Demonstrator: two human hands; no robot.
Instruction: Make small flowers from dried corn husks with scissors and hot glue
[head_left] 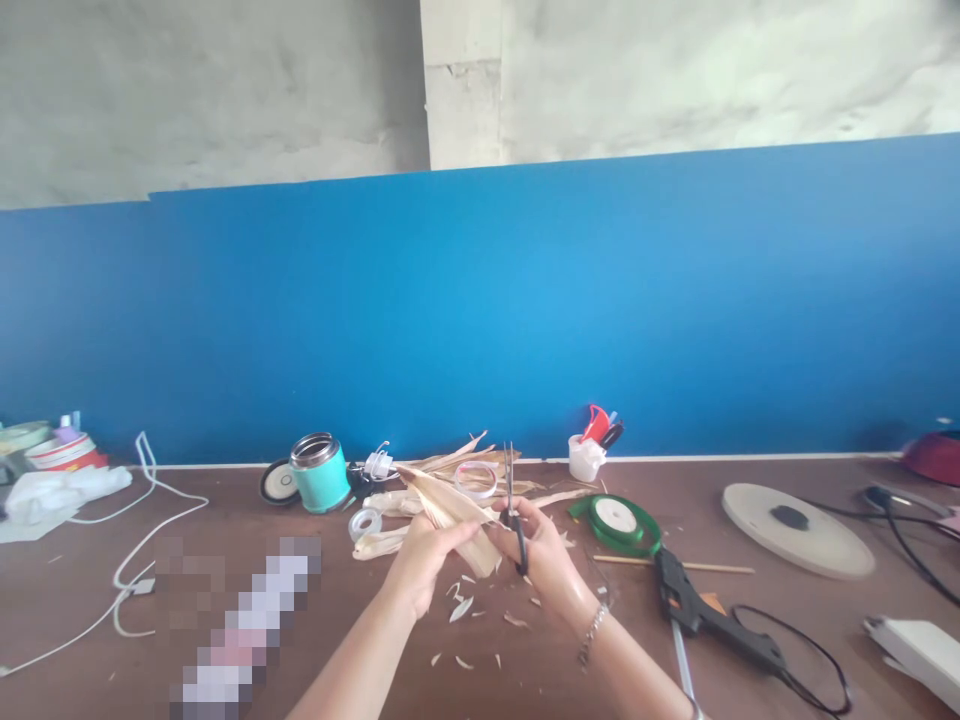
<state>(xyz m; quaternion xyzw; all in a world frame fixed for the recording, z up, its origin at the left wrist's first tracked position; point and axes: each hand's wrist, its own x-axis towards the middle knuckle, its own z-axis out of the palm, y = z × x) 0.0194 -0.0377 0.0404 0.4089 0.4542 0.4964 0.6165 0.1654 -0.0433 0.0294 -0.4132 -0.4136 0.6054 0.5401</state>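
Observation:
My left hand [427, 555] is closed on a pale dried corn husk [450, 510], its thumb pressed flat along the leaf. In my right hand [544, 550] is a pair of scissors [511, 500] with black handles, the blades pointing up and away from me. The scissors are beside the husk's right edge. Small husk scraps [461, 608] lie scattered on the table below both hands. Behind them is a pile of more dried husks [450, 465], with a roll of white tape [477, 480] near it.
On the brown table [360, 650], a turquoise food jar [321, 478] stands left of the husks. A white cup [585, 460] holds pens. To the right lie green ribbon [621, 525], a wooden stick [705, 567], a black glue gun [712, 620] and a lid [795, 530]. White cables [131, 540] trail left.

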